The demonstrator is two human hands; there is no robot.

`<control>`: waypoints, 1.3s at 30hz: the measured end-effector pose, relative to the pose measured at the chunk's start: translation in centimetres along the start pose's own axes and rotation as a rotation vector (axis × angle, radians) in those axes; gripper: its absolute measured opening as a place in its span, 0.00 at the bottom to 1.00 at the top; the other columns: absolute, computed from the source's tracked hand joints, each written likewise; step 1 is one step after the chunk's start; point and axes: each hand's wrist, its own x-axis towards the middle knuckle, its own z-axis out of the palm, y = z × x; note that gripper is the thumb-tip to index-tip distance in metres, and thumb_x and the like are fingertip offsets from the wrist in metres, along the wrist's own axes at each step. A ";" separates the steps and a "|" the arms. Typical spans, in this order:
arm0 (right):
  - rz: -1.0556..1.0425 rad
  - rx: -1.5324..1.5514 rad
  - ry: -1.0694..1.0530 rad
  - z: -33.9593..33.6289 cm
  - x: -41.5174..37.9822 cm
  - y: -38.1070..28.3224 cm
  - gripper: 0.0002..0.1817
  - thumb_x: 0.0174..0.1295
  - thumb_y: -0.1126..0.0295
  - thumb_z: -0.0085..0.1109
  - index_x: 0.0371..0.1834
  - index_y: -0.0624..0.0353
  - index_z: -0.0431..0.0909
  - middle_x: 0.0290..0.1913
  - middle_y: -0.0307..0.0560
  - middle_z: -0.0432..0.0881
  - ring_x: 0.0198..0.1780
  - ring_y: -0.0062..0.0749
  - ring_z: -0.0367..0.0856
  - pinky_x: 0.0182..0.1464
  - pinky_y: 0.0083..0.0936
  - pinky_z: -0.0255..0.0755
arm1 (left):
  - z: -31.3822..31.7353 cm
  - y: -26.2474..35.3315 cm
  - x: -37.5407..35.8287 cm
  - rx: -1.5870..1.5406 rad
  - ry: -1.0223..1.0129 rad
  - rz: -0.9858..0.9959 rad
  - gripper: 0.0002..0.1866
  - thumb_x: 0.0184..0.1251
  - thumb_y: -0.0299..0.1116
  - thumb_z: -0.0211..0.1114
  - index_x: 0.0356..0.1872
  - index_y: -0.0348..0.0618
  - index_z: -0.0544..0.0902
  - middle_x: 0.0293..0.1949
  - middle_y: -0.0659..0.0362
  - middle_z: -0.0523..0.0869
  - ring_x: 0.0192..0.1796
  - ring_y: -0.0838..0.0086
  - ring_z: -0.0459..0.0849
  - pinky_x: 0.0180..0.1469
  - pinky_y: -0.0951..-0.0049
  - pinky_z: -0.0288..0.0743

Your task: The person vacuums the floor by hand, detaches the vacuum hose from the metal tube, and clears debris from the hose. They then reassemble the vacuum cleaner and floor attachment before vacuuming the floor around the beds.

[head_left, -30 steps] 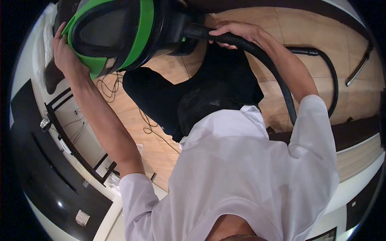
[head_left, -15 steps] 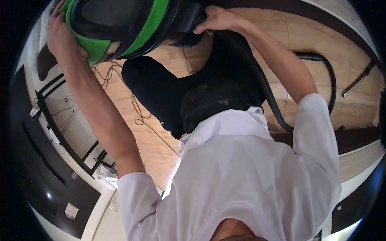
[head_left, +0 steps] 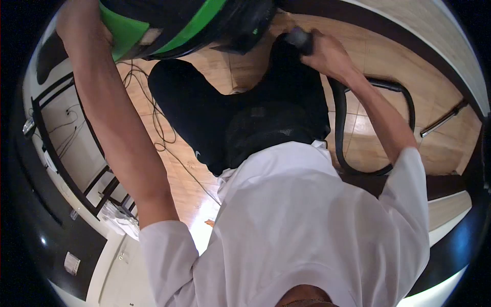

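Observation:
A black and green vacuum cleaner point(head_left: 194, 25) fills the top of the view, tilted and cut off by the upper edge. Against its left side, my left hand point(head_left: 84, 23) grips the green part; most of the fingers fall outside the view. My right hand point(head_left: 330, 56) is closed around the dark end fitting point(head_left: 299, 41) of the vacuum hose, slightly blurred. That fitting is apart from the machine, to the right of it and above my right knee. The black hose point(head_left: 340, 123) loops down from beside my right wrist and curves across the floor.
On the tiled floor at right lies a metal vacuum tube point(head_left: 444, 118). A thin cable point(head_left: 162, 135) runs in loops along the floor left of my legs. Farther left stands a dark-framed rack point(head_left: 84, 105). A dark raised edge point(head_left: 409, 36) curves along the upper right.
My right hand has moved right and down from the vacuum cleaner, and the hose end has come away from it. The vacuum cleaner sits slightly higher in view, with my left hand still on it.

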 end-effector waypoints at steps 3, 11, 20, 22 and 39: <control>0.445 0.394 -0.100 -4.4 -4.2 3.2 0.26 0.52 0.50 0.76 0.37 0.65 0.84 0.28 0.52 0.85 0.34 0.40 0.88 0.41 0.38 0.79 | -2.3 -8.2 8.8 0.585 -0.081 0.366 0.21 0.73 0.37 0.62 0.57 0.29 0.85 0.50 0.46 0.89 0.50 0.58 0.89 0.54 0.61 0.81; 0.365 0.681 0.168 -10.4 -11.1 -0.7 0.21 0.53 0.62 0.79 0.41 0.64 0.81 0.30 0.40 0.83 0.31 0.23 0.81 0.38 0.22 0.75 | 2.9 -3.3 3.5 0.349 0.211 0.208 0.30 0.69 0.51 0.61 0.59 0.33 0.84 0.60 0.38 0.84 0.62 0.46 0.83 0.71 0.54 0.71; 0.292 0.615 0.262 -4.0 -13.4 -4.4 0.33 0.51 0.59 0.82 0.57 0.66 0.79 0.45 0.58 0.89 0.48 0.45 0.89 0.55 0.37 0.80 | 0.2 -2.3 1.8 0.574 0.039 0.513 0.35 0.70 0.67 0.60 0.65 0.50 0.84 0.60 0.42 0.86 0.68 0.46 0.80 0.70 0.50 0.70; 0.253 0.618 0.276 -3.4 -13.6 -5.3 0.34 0.51 0.56 0.82 0.57 0.63 0.78 0.44 0.60 0.89 0.50 0.52 0.89 0.54 0.39 0.81 | -0.5 -2.5 1.8 0.547 0.005 0.518 0.35 0.71 0.67 0.60 0.65 0.49 0.84 0.60 0.42 0.86 0.68 0.46 0.80 0.71 0.51 0.69; 0.220 0.849 0.621 -1.7 -14.5 -6.6 0.43 0.48 0.70 0.84 0.63 0.62 0.64 0.54 0.51 0.78 0.53 0.31 0.80 0.56 0.29 0.76 | 7.9 1.9 -32.4 -0.790 -0.984 -0.366 0.35 0.65 0.37 0.76 0.68 0.36 0.69 0.57 0.49 0.83 0.62 0.65 0.80 0.67 0.69 0.71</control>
